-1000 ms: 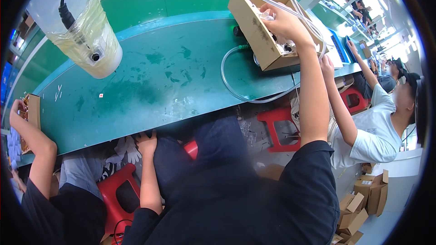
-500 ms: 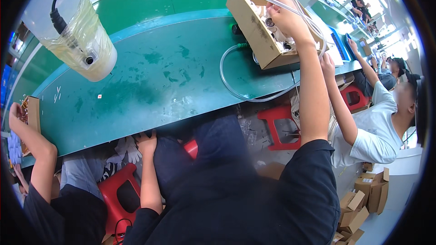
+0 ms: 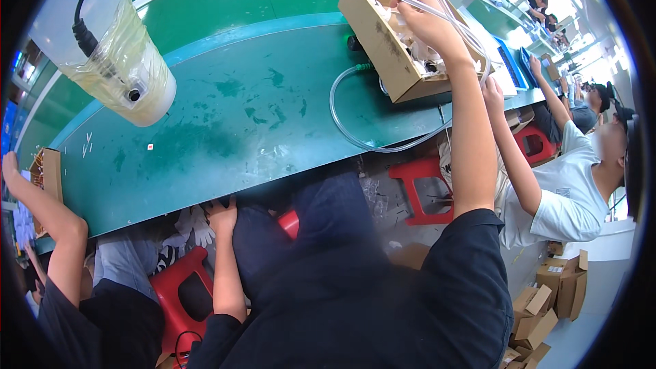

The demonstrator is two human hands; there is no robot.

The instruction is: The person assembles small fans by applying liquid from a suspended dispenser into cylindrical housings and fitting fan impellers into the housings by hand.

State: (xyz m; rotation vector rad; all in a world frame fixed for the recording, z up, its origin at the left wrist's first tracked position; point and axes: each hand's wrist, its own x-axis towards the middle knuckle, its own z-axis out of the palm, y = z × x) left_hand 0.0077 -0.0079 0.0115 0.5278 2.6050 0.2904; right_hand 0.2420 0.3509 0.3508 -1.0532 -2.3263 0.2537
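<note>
Head view: the right hand (image 3: 427,24) reaches into the open cardboard box (image 3: 383,44) at the far right of the green table (image 3: 225,130), fingers curled among small white parts inside; whether it grips one is unclear. The left hand (image 3: 220,217) rests loosely at the table's near edge, holding nothing.
</note>
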